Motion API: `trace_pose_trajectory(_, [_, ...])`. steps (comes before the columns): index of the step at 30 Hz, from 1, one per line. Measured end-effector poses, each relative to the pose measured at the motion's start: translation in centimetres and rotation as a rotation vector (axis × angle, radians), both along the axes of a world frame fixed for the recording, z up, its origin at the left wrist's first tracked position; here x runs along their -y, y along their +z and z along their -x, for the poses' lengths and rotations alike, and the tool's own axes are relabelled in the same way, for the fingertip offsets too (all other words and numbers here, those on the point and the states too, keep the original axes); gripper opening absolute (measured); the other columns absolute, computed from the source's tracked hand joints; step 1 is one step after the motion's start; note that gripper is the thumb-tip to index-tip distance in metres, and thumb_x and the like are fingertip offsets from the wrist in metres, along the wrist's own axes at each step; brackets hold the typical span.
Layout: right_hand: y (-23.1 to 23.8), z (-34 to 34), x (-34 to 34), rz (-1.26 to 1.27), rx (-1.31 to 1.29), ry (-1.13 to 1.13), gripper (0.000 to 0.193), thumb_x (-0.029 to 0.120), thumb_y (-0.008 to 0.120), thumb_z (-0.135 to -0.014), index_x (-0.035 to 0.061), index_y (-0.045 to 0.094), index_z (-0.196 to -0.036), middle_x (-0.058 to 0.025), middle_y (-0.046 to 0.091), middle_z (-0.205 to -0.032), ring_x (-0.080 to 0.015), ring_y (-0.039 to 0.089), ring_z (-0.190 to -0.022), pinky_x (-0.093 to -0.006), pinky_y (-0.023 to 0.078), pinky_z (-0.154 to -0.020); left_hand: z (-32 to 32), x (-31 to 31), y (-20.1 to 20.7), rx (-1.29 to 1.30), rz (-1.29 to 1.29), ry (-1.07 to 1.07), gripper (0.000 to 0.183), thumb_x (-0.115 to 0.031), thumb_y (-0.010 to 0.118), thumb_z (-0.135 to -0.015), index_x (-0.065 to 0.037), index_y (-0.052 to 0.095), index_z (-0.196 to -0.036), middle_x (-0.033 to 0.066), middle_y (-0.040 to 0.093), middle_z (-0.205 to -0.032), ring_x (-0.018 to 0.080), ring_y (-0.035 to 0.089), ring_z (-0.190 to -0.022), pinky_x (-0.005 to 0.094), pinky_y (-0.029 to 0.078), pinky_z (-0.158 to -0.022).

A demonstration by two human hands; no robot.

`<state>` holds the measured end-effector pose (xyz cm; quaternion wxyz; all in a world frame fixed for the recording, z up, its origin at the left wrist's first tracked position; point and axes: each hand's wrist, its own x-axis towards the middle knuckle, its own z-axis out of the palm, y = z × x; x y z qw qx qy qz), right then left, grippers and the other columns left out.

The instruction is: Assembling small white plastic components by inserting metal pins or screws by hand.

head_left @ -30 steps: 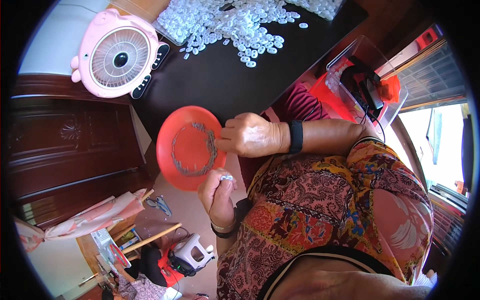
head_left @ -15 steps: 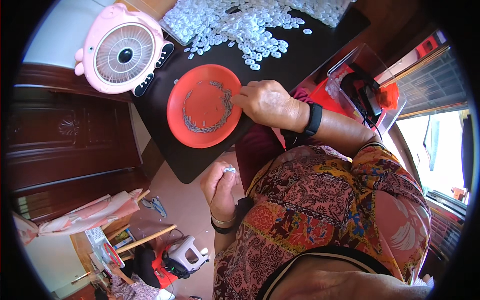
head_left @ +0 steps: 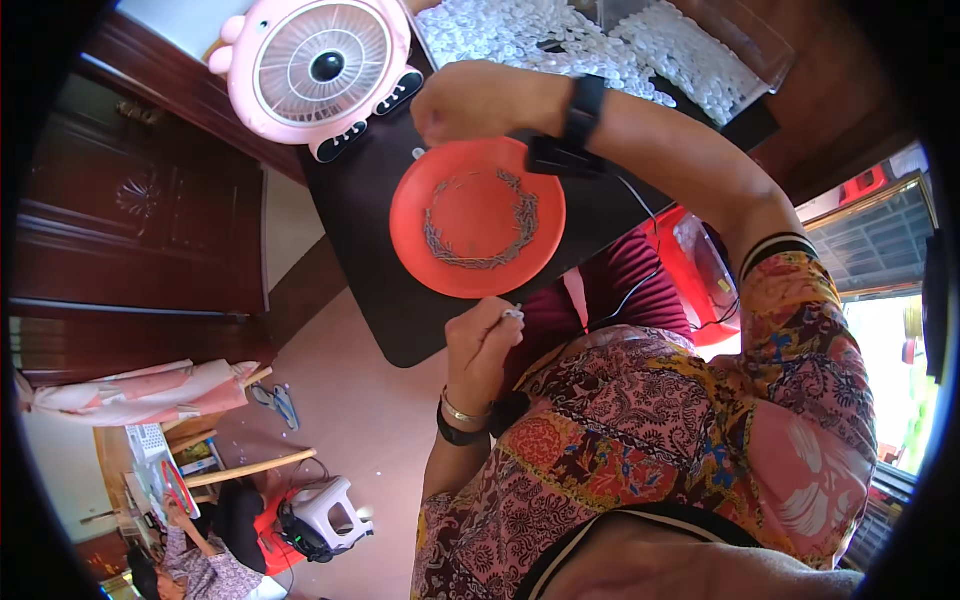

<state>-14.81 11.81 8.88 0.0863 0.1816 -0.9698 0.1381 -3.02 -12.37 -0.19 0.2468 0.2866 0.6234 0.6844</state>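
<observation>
My left hand [head_left: 478, 345] is closed near the front edge of the black table, pinching a small white plastic piece [head_left: 512, 313] between thumb and fingers. Just beyond it lies a round orange-red plate [head_left: 408, 225] with many small grey metal pins [head_left: 478, 262], mostly along its front and sides. My right hand [head_left: 470, 100] is curled over the table past the plate's far rim. Its fingertips are turned away, so anything in them is hidden. One small white piece [head_left: 418, 153] lies on the table below that hand.
A heap of small white oval pieces [head_left: 510, 35] covers the far table, beside a clear bin [head_left: 690, 60] of more. A pink animal-shaped fan [head_left: 325, 65] stands far left. At lower left, another person [head_left: 205, 550] sits near a white stool [head_left: 335, 510].
My right hand has left the plate's right rim and moved far and left, beyond the plate. My left hand has come closer to the plate, still pinching the white piece. The view has shifted.
</observation>
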Motion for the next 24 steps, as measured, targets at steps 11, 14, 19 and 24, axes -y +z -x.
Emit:
trace_pose_trajectory(11, [-2.8, 5.3, 1.5, -0.233, 0.351, -0.139, 0.018, 0.015, 0.067, -0.068, 0.002, 0.068, -0.08, -0.0156, 0.066, -0.08, -0.0341, 0.065, -0.078, -0.0428, 0.051, -0.067, -0.5, -0.3, 0.1, -0.083, 0.009, 0.0, 0.013, -0.003, 0.051, -0.083, 0.005, 0.055, -0.074, 0.0061, 0.057, -0.069, 0.01, 0.05, -0.064, 0.0244, 0.04, -0.06])
trace_pose_trajectory(14, [-3.2, 6.0, 1.6, -0.256, 0.342, -0.155, 0.018, 0.012, 0.066, -0.066, 0.0009, 0.069, -0.08, -0.0165, 0.066, -0.079, -0.0338, 0.065, -0.076, -0.0427, 0.05, -0.064, -0.5, -0.5, 0.0, -0.022, -0.022, 0.002, 0.013, -0.003, 0.051, -0.083, 0.004, 0.055, -0.074, 0.0061, 0.057, -0.068, 0.0105, 0.05, -0.063, 0.0243, 0.039, -0.06])
trace_pose_trajectory(19, [-5.1, 7.8, 0.7, -0.256, 0.278, -0.181, 0.014, 0.01, 0.064, -0.063, -0.0005, 0.068, -0.072, -0.0172, 0.065, -0.073, -0.033, 0.064, -0.07, -0.0428, 0.05, -0.061, 0.3, -1.4, -0.7, 0.036, -0.06, -0.002, 0.013, -0.004, 0.05, -0.084, 0.003, 0.053, -0.073, 0.0054, 0.056, -0.067, 0.0106, 0.05, -0.062, 0.0245, 0.038, -0.059])
trace_pose_trajectory(24, [-2.0, 5.5, -2.4, -0.231, 0.117, -0.245, 0.011, 0.011, 0.06, -0.065, 0.0018, 0.067, -0.067, -0.0146, 0.064, -0.067, -0.0314, 0.063, -0.065, -0.0398, 0.049, -0.059, 0.3, -2.6, -0.2, 0.021, -0.04, 0.117, 0.014, -0.005, 0.051, -0.083, 0.005, 0.054, -0.074, 0.004, 0.054, -0.061, 0.0086, 0.048, -0.057, 0.0242, 0.038, -0.053])
